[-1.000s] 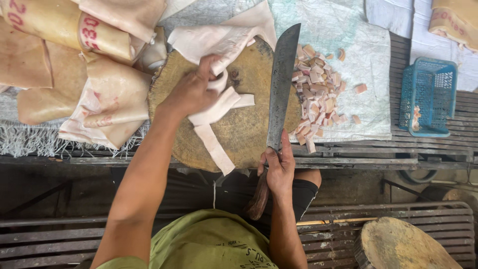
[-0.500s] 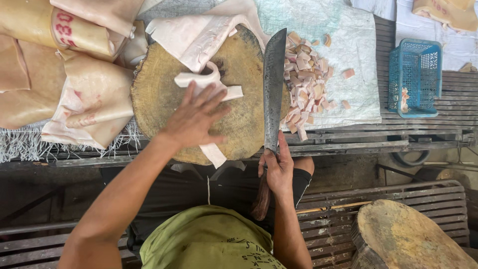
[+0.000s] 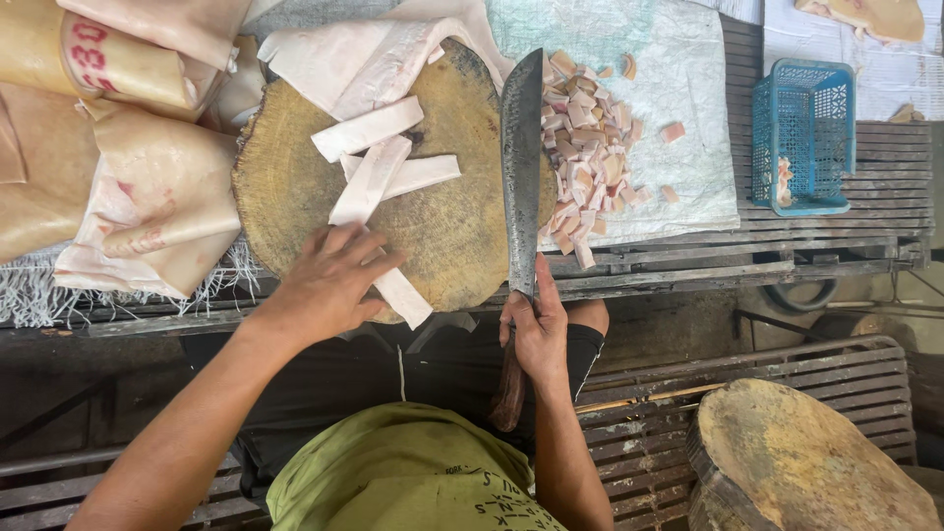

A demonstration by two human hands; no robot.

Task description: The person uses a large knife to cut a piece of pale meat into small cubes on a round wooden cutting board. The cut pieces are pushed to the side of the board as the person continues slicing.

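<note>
Under the left fingers: one long pale strip of pork skin (image 3: pixel 379 211) lay on the round, worn wooden chopping block (image 3: pixel 462 226), its near end poking out past the fingertips.
Left hand (image 3: pixel 329 280): fingers spread and pressed flat on that strip; half a second earlier the hand sat further up the block, so it had slid back toward the body.
Beyond the left fingertips: two more pale strips (image 3: pixel 393 147) lay crossed, now uncovered.
Right hand (image 3: pixel 536 329): fingers wrapped tight round the dark wooden handle of the long grey cleaver (image 3: pixel 521 167); the blade remained laid along the block's right edge, as before.
Right of the blade: heap of small pinkish diced pieces (image 3: pixel 590 162) on white sacking (image 3: pixel 688 98).
Reading: strips looked lined up for cutting, cleaver not yet raised.
</note>
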